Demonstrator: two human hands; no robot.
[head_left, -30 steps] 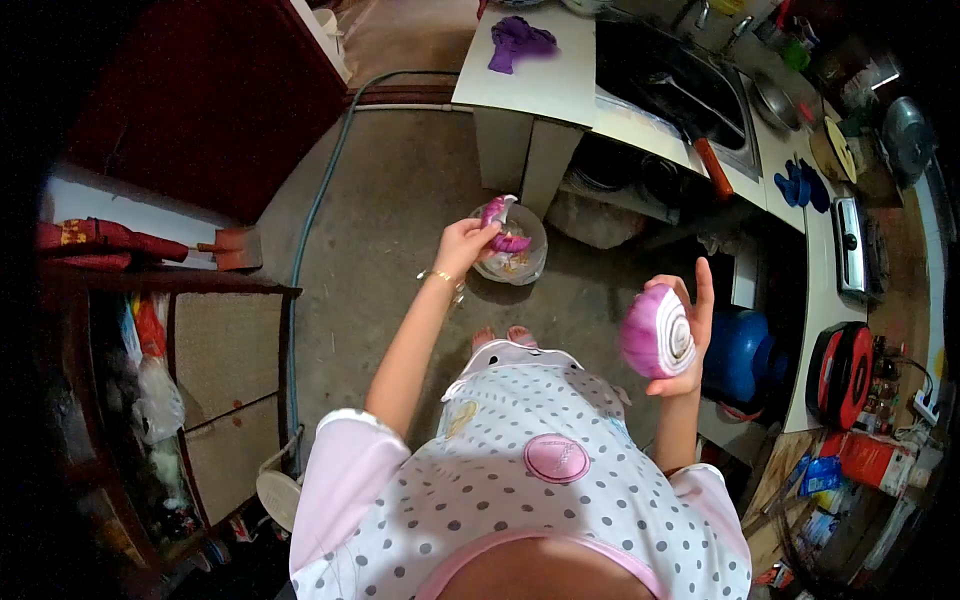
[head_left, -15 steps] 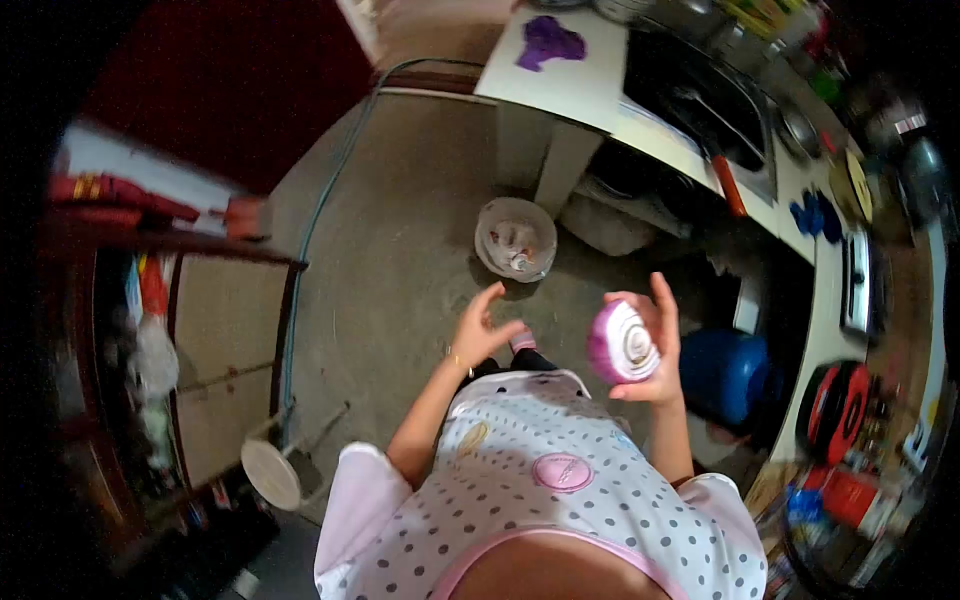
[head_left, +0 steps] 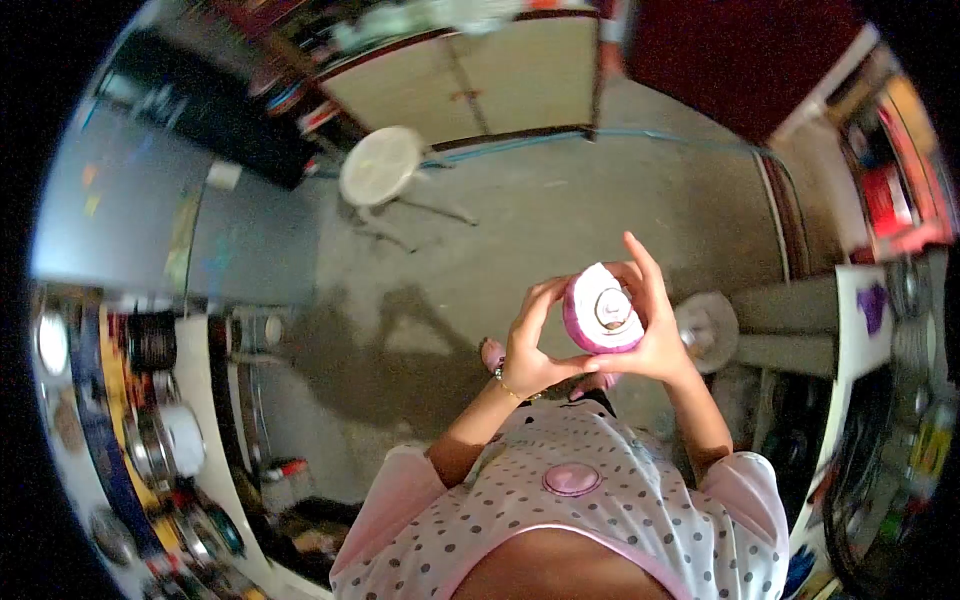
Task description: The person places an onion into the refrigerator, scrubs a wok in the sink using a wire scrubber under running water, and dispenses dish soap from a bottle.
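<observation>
A cut red onion (head_left: 605, 318) is held up in front of my body, its white ringed face turned up towards me and its purple skin showing along the left and lower edge. My right hand (head_left: 660, 335) grips it from the right, with the index finger sticking up. Around its left side curls my left hand (head_left: 530, 345), fingers bent against the edge and thumb meeting the right thumb below. Some fingertips are hidden behind the onion.
On the floor beyond my right hand stands a pale waste bin (head_left: 722, 335). A white round stool (head_left: 382, 165) is ahead to the left, before a cabinet (head_left: 530, 80). Counters with pots (head_left: 165, 440) run along the left; another counter (head_left: 850, 320) is at right.
My body and view have turned left, bringing the stool and cabinet ahead. My left hand, apart and spread before, has come to the onion in my right hand.
</observation>
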